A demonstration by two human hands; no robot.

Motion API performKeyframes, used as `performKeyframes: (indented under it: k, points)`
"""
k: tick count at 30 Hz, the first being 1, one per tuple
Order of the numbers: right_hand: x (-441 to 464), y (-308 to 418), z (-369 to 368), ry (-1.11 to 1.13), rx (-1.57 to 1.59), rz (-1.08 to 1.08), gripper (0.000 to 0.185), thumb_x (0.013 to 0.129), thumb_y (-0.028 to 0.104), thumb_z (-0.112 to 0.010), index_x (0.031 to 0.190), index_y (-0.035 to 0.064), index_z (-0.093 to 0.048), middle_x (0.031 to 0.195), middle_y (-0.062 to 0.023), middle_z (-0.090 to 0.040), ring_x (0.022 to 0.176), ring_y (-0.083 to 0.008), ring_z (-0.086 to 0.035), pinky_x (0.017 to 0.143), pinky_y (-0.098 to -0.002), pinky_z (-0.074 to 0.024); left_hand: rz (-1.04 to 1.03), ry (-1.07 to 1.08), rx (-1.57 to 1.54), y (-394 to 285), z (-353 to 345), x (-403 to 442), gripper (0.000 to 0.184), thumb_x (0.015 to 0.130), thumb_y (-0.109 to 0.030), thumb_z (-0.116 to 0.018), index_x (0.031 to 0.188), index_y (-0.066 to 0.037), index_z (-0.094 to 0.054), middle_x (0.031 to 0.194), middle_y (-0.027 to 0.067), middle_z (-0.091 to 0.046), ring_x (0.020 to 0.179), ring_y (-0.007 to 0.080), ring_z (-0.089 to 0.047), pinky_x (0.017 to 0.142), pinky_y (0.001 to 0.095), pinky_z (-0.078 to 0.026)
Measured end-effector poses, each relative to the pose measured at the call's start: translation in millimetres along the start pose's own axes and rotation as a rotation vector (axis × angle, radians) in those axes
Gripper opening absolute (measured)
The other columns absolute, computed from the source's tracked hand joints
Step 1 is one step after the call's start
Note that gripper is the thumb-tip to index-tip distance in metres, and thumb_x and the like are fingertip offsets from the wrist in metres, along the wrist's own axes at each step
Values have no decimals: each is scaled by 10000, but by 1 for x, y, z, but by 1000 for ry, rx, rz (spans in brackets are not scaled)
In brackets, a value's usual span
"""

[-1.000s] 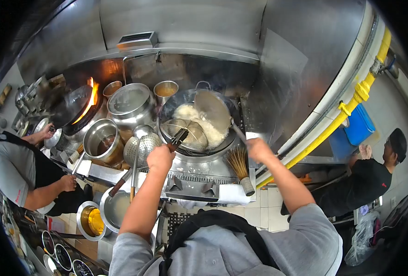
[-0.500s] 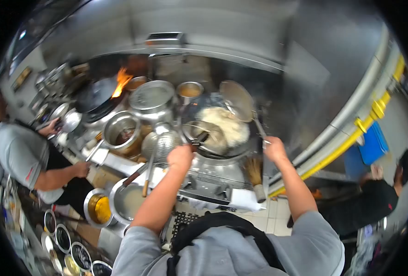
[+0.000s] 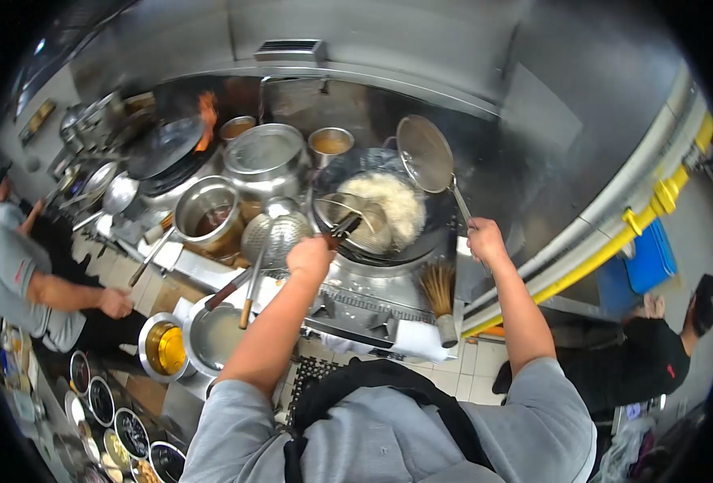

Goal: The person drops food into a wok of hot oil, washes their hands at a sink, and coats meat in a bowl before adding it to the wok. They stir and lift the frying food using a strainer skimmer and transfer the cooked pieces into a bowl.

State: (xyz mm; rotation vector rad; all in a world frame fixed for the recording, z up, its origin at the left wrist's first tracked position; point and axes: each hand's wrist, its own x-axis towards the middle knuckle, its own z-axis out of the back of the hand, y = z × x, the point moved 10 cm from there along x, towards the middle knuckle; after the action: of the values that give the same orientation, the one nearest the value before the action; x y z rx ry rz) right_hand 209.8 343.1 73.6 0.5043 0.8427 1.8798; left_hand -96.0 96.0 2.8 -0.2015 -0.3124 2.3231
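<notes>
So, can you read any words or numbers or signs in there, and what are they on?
No word, brand, number or sign is clear enough to read.
Red mark on the grey shirt at the far left: too small to read.
Red spot on the black top at the right: too small too.
Brown panel at the upper left: too blurred to tell if it has writing.

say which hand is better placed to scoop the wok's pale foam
The left hand, likely: its round wire strainer sits in the foam, while the right hand holds a round metal strainer raised.
</notes>
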Motion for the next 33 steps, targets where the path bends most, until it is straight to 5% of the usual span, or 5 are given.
performKeyframes:
  k: [6,8,12,27,33]
  points:
    - [-51,-3,69,47,-287,-22,275,781,56,-502,1010,-19,-636,715,-200,-631,584,-289,-636,582,-388,-507,3,99,-5,-5,11,-2,434,797,-405,-630,1080,-78,-601,1026,151,-647,942,309,-643,798,407,-521]
    - [-75,4,94,-89,-589,402,285,778,63,-508,1021,-22,-630,775,-243,-628,697,-333,-646,677,-402,-505,13,85,-13,-2,9,4,429,797,-405,-634,1077,-82,-601,1022,147,-646,942,306,-642,792,408,-522]
    - [-115,-13,117,10,-425,28,290,776,69,-511,1019,-44,-622,795,-270,-617,769,-369,-634,734,-410,-494,-13,17,-26,-14,-4,27,433,804,-394,-642,1074,-62,-579,1007,176,-651,941,336,-634,818,428,-506]
    - [-2,-36,7,47,143,-117,384,757,-13,-501,1131,-40,-581,578,-135,-574,365,-184,-500,333,-338,-366,-56,77,-2,-4,39,-7,380,787,-403,-665,1036,-116,-657,989,118,-671,927,287,-651,799,394,-520]
    - [43,-4,-64,-34,-329,108,395,704,26,-473,1052,43,-659,866,-221,-661,629,-316,-666,709,-362,-535,-52,61,77,-7,47,-16,378,780,-401,-662,1059,-147,-645,938,131,-677,897,296,-653,781,403,-520]
